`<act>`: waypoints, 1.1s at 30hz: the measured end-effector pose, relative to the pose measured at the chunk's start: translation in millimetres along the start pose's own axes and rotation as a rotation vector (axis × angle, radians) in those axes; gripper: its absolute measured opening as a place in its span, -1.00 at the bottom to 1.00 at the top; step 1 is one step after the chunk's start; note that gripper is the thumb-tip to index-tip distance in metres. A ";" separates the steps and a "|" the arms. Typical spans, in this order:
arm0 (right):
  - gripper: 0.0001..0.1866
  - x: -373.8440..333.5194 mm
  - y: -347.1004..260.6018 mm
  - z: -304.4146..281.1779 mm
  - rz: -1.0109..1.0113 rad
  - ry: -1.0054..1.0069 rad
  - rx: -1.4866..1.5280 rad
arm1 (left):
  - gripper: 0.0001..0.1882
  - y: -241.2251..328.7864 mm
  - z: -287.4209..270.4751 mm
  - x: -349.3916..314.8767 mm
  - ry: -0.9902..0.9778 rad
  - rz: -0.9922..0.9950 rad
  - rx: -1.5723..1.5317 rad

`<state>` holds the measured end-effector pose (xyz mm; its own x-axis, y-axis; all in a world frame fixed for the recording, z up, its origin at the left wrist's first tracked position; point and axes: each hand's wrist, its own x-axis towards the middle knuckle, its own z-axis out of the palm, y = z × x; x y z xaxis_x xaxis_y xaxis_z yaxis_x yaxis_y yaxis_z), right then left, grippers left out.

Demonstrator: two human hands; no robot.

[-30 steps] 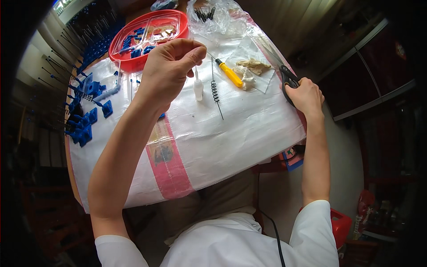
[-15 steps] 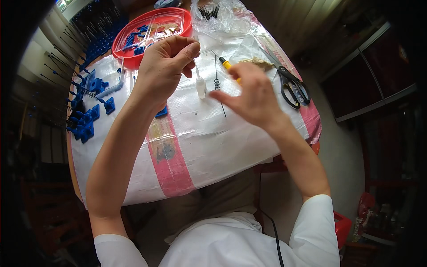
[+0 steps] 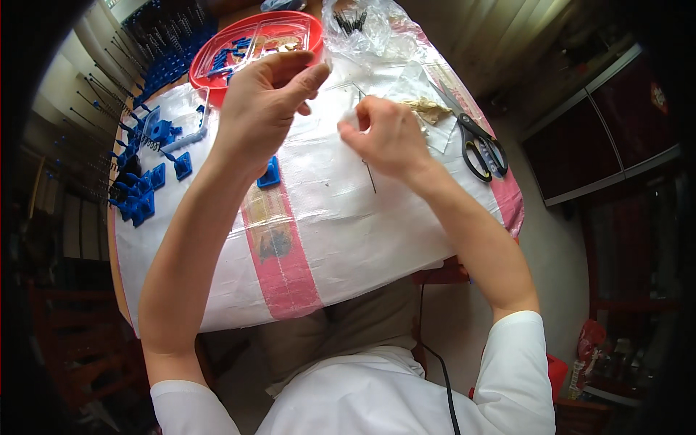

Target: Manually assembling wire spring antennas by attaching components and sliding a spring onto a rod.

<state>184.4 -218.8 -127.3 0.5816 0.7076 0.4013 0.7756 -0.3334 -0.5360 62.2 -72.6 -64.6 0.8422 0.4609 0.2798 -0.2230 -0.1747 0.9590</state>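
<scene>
My left hand (image 3: pixel 270 98) is raised over the table's far half, thumb and forefinger pinched together. A tiny pale thing shows at its fingertips, too small to name. To its right, my right hand (image 3: pixel 388 138) is closed around a small white bottle (image 3: pixel 349 117), mostly hidden by the fingers. Beneath the right hand lies a thin black wire (image 3: pixel 373 177); its coiled middle is covered. A blue square-based plastic piece (image 3: pixel 269 174) sits on the table just under my left wrist.
Behind my left hand stands a red round tray (image 3: pixel 206 61) with blue pieces. Black-handled scissors (image 3: pixel 478 148) lie at the right edge. Blue bases with springs (image 3: pixel 141 192) crowd the left edge. A clear bag (image 3: pixel 377 36) holds black parts at the back.
My right hand has closed on the small white bottle and lifted it from the table. The yellow tool is now hidden from sight. My left hand stays nearly in place.
</scene>
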 end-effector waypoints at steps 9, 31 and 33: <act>-0.63 64.1 35.1 -4.1 -0.073 -0.250 -0.071 | -0.58 9.6 -63.1 -48.5 0.136 -0.027 0.089; -0.64 69.6 39.5 5.5 -0.118 -0.271 -0.116 | -0.67 -26.9 -137.4 -125.4 0.170 -0.172 0.608; -0.63 68.3 41.5 7.2 -0.160 -0.225 -0.077 | -0.65 -31.5 -142.2 -122.8 0.174 -0.199 0.700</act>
<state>254.6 -179.8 -127.5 0.3879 0.8725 0.2971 0.8746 -0.2467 -0.4174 -104.0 0.1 -122.9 0.7315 0.6621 0.1629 0.3384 -0.5599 0.7562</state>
